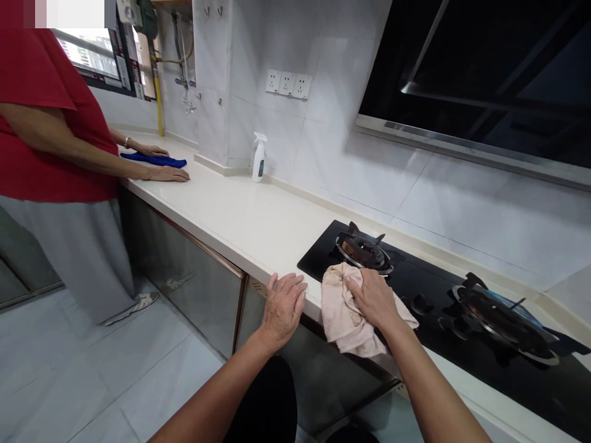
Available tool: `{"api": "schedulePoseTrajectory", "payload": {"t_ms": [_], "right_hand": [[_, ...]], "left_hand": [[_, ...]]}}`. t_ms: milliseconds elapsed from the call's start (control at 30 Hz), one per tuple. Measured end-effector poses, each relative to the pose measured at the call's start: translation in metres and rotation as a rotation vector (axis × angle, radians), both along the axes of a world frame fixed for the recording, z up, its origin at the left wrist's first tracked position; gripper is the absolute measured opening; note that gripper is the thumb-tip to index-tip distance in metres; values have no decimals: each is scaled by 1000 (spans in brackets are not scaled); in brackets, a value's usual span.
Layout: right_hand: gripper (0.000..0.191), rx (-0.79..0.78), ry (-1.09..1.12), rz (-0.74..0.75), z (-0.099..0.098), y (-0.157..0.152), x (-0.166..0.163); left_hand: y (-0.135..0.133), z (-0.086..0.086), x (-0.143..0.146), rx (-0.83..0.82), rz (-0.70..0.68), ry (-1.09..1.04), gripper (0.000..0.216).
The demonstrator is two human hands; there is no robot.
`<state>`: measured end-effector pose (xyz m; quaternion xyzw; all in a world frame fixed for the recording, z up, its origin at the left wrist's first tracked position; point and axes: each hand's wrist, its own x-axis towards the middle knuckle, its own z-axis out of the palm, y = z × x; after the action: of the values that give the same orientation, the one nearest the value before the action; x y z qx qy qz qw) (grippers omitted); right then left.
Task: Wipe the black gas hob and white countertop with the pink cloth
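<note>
A crumpled pale pink cloth (339,314) lies over the front left part of the black gas stove (406,289), one end hanging past the counter edge. My right hand (373,298) grips it from above, near the left burner (364,249). To the left, my left hand (284,307) rests at the front edge of the white countertop (258,227). Its fingers are stretched out and it holds nothing. The right burner (505,320) has a blue flat item (517,307) behind it, partly hidden.
A white spray bottle (258,160) stands against the wall. At the far left, a person in a red shirt (50,135) has both hands on the counter by a blue cloth (154,160). The range hood (480,80) overhangs the stove. Cabinet doors (194,264) line the front below.
</note>
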<state>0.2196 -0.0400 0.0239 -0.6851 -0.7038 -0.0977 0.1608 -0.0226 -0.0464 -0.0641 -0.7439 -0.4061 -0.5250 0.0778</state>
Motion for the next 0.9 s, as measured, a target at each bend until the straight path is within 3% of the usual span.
{"api": "schedulePoseTrajectory", "payload": {"t_ms": [200,400,767,900], "right_hand": [[46,-32,48,115,-1,-18,6],[49,70,44,78,-19,-38,24],[62,23,172,94,-44,-100,128],[63,95,142,58,-55,-125,150]], "left_hand": [[4,-2,-5,23,-12,38,26],[6,-1,-12,33,-27,95,26],[4,7,-25,9,-10,144,28],[4,9,-26,4,23,143,29]]}}
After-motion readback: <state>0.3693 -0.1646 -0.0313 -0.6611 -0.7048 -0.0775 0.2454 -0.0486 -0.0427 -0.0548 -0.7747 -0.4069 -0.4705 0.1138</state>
